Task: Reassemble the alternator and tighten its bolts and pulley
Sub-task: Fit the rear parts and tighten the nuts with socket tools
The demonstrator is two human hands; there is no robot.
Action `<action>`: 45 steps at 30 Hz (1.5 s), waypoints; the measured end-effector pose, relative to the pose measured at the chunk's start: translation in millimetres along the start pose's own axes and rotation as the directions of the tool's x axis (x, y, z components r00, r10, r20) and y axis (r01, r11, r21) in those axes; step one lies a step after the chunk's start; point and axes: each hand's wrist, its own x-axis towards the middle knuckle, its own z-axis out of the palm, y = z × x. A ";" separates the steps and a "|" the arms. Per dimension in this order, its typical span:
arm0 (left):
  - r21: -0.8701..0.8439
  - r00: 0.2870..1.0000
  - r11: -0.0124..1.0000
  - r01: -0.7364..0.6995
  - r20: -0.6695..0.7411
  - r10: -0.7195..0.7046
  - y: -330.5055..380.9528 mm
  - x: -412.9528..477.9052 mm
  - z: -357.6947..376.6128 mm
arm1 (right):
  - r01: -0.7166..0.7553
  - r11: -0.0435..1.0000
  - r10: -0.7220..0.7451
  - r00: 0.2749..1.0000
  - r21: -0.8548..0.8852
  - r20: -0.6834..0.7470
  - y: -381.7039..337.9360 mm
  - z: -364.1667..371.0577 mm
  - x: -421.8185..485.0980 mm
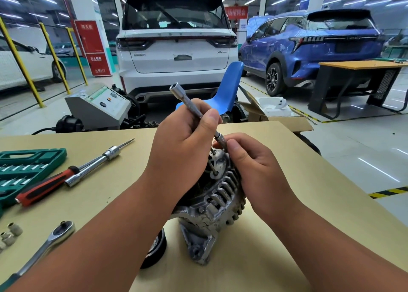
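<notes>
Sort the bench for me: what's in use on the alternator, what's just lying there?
In use: alternator, extension bar gripped by left hand, right hand pinching its lower end.
Lying about: ratchet, red-handled driver, loose sockets, green socket case.

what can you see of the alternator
The alternator is a worn, silvery cast-metal housing with slotted vents and a mounting lug below. It stands tilted on the tan table, a long bolt sticking from its top. The right hand rests against its upper edge; the left hand holds an extension bar above it.
</notes>
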 end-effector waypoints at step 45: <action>0.007 1.000 1.000 0.003 0.028 -0.003 3.1 -1.5 0.8 | -0.003 1.000 0.003 1.000 -0.018 0.011 -2.9 -0.2 -1.0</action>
